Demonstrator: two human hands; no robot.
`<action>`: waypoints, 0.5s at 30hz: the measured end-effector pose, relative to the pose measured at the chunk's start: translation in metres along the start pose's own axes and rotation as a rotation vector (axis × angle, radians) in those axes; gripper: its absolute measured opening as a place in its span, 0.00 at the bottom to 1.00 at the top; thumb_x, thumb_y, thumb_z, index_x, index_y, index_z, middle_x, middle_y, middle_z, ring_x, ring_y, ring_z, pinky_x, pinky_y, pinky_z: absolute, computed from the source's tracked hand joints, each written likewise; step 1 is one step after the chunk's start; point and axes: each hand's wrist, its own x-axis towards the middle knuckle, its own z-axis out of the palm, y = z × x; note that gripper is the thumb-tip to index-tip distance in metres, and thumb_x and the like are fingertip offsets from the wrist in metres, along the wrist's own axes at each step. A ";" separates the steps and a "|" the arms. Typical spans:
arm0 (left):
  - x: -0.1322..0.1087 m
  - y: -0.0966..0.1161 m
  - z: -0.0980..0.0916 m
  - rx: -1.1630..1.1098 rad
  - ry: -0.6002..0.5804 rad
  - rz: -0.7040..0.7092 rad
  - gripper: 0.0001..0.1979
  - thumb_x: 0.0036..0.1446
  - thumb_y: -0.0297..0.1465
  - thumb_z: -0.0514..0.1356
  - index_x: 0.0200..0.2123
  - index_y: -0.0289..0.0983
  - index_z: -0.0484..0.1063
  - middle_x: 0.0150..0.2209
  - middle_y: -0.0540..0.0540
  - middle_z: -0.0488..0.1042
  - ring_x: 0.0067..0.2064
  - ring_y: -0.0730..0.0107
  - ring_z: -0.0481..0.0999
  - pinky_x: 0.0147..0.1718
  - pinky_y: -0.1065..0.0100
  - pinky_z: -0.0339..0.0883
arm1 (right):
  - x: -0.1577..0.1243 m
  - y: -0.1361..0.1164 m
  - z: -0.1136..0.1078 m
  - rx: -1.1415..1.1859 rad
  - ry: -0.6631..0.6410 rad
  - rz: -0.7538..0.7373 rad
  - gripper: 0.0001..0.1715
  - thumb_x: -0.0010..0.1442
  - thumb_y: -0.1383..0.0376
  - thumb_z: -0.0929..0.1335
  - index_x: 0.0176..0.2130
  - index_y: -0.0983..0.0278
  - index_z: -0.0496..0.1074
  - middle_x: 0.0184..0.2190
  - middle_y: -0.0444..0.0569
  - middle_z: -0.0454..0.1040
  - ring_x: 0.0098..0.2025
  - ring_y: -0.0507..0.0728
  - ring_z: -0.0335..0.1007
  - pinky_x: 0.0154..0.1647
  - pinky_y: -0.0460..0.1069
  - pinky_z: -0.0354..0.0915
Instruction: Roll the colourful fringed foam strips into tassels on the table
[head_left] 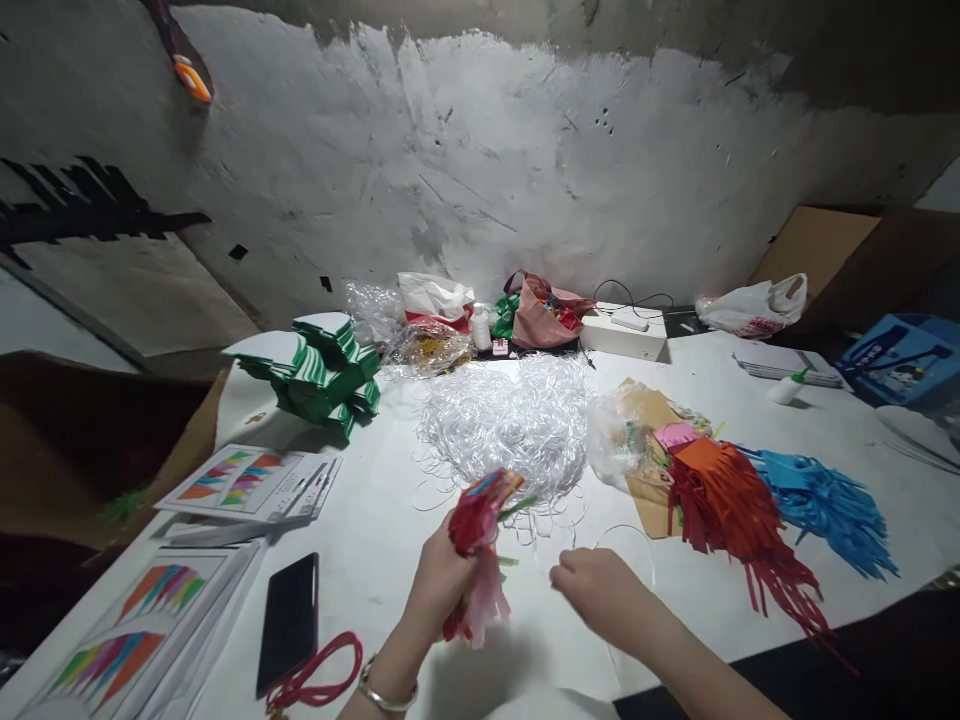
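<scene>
My left hand (439, 575) is closed around a bundle of coloured paper fringe (478, 520), mostly red and pink with some green and blue strips. The bundle stands upright, its pink ends hanging below my fist. To its right, my right hand (600, 590) is closed in a pinch, apart from the bundle. A thin pale string (651, 550) loops beside that hand; whether the fingers hold it is hidden. Just beyond both hands lies a large tangled heap of shiny white string (517, 425).
Orange-red fringe (727, 490) and blue fringe (821, 500) lie at right, near a glue bottle (787, 388). At left are green-edged folded paper stacks (322, 370), printed sheets (240, 485) and a phone (289, 620) with a red strap. Bags and a white box (626, 335) line the wall.
</scene>
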 end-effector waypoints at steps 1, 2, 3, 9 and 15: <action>-0.001 0.004 0.004 0.145 -0.022 0.071 0.15 0.54 0.30 0.58 0.45 0.38 0.73 0.36 0.45 0.80 0.39 0.56 0.78 0.34 0.66 0.66 | 0.005 -0.009 -0.011 -0.032 -0.023 -0.075 0.10 0.62 0.73 0.63 0.34 0.63 0.72 0.29 0.46 0.74 0.28 0.53 0.69 0.27 0.46 0.57; -0.003 0.009 0.007 0.278 -0.075 0.149 0.15 0.53 0.27 0.56 0.45 0.39 0.72 0.37 0.45 0.79 0.39 0.58 0.77 0.35 0.66 0.65 | 0.012 -0.015 -0.024 -0.040 -0.026 -0.127 0.09 0.61 0.73 0.64 0.35 0.63 0.73 0.29 0.46 0.75 0.28 0.53 0.68 0.27 0.45 0.56; -0.006 0.013 0.011 0.394 -0.155 0.227 0.15 0.52 0.24 0.55 0.43 0.39 0.72 0.37 0.45 0.79 0.39 0.58 0.77 0.36 0.66 0.64 | 0.019 -0.017 -0.038 -0.025 -0.007 -0.153 0.09 0.61 0.73 0.64 0.36 0.63 0.73 0.30 0.46 0.75 0.28 0.52 0.68 0.26 0.45 0.55; -0.029 0.033 0.012 0.265 -0.588 0.420 0.09 0.51 0.28 0.59 0.38 0.39 0.73 0.38 0.46 0.78 0.38 0.59 0.75 0.38 0.64 0.66 | 0.050 0.023 -0.052 0.521 0.080 -0.108 0.13 0.66 0.61 0.65 0.37 0.62 0.78 0.32 0.47 0.79 0.33 0.53 0.72 0.35 0.46 0.62; -0.026 0.003 -0.008 -0.483 -0.357 -0.031 0.28 0.41 0.35 0.71 0.48 0.37 0.72 0.42 0.43 0.79 0.45 0.53 0.76 0.45 0.61 0.68 | 0.023 0.016 0.016 0.844 0.078 0.062 0.23 0.70 0.54 0.58 0.43 0.63 0.76 0.35 0.49 0.79 0.36 0.55 0.74 0.37 0.47 0.65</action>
